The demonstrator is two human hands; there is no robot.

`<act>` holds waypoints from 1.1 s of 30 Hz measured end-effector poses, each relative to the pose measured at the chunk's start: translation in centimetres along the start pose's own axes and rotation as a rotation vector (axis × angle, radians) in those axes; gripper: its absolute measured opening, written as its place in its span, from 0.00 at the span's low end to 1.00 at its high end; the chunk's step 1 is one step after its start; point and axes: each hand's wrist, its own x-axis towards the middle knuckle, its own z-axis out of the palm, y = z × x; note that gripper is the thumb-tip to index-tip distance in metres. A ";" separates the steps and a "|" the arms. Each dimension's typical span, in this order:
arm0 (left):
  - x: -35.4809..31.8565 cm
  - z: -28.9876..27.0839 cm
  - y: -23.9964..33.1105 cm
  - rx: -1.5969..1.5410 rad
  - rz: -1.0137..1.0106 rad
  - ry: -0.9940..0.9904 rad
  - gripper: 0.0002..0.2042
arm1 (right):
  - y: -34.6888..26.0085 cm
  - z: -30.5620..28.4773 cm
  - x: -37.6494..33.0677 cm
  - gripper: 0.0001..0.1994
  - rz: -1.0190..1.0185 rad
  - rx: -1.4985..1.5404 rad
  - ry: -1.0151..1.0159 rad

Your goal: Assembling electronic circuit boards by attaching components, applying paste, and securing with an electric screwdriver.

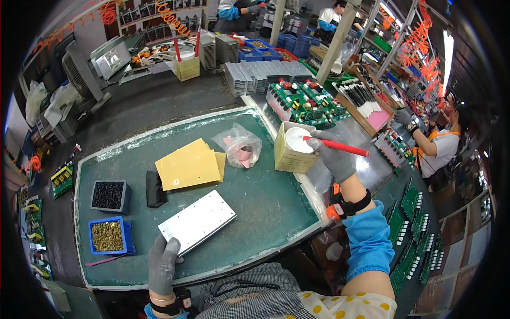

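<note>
Head view: left hand point(162, 263), gloved, presses on the near corner of the metal plate point(197, 221), steadying it on the green mat point(265, 212). Right hand point(333, 155) grips a red-handled brush point(340, 147), tip apparently dipping into the white cup point(298, 140) inside the yellow box point(289, 157).

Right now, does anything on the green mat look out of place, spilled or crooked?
Nothing is spilled or damaged. The metal plate lies at a slant under the left hand, and the yellow sheets are fanned unevenly. The right hand holds a red brush in the white paste cup.
</note>
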 end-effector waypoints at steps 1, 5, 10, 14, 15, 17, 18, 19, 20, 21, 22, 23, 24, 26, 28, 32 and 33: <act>-0.1 0.0 0.1 0.005 0.006 0.005 0.31 | 0.0 -0.2 -0.2 0.17 0.048 0.027 -0.016; 0.0 0.0 0.1 -0.023 -0.025 0.026 0.31 | -0.3 -0.6 -1.0 0.15 -0.085 0.020 0.036; 0.3 -0.4 -1.0 -0.048 -0.064 0.001 0.27 | -2.8 -0.7 -2.2 0.18 -0.266 0.121 0.075; 0.4 -0.8 -1.7 0.002 -0.025 0.005 0.28 | -8.6 0.8 -4.7 0.17 -0.172 0.236 0.088; 0.4 -0.9 -1.9 -0.002 -0.066 0.023 0.28 | -10.2 1.4 -5.1 0.17 -0.179 0.254 0.057; 0.6 -0.9 -2.2 0.015 0.020 0.009 0.29 | -13.4 2.9 -5.7 0.14 -0.204 0.274 -0.063; 0.7 -1.0 -2.3 0.037 0.000 0.003 0.29 | -14.8 3.9 -6.4 0.12 -0.027 0.455 -0.145; 0.7 -1.0 -2.5 0.017 0.004 0.008 0.29 | -16.0 4.3 -6.2 0.12 -0.131 0.251 -0.213; 0.8 -1.0 -2.7 0.024 0.041 0.008 0.29 | -17.0 5.6 -6.2 0.12 -0.201 0.298 -0.265; 0.8 -1.0 -2.8 0.033 0.077 0.008 0.29 | -17.8 6.9 -6.2 0.13 -0.285 0.311 -0.292; 0.9 -1.1 -3.0 0.029 0.075 0.012 0.29 | -18.5 8.0 -6.3 0.13 -0.278 0.338 -0.305; 0.9 -1.1 -3.2 0.051 0.075 0.004 0.30 | -19.1 9.0 -6.3 0.12 -0.271 0.344 -0.363; 0.9 -1.2 -3.4 0.074 0.075 -0.004 0.30 | -19.6 9.8 -6.4 0.12 -0.262 0.350 -0.420; 0.9 -1.2 -3.7 0.096 0.105 0.004 0.32 | -20.3 10.9 -6.6 0.11 -0.179 0.339 -0.490; 1.0 -1.2 -3.9 0.119 0.136 0.014 0.34 | -20.6 11.8 -6.3 0.10 -0.133 0.310 -0.566; 1.0 -1.4 -4.1 0.146 0.111 -0.021 0.37 | -20.6 11.8 -5.7 0.09 -0.121 0.382 -0.553; 1.0 -1.4 -4.1 0.181 0.091 -0.035 0.38 | -20.5 11.5 -5.4 0.09 -0.097 0.442 -0.474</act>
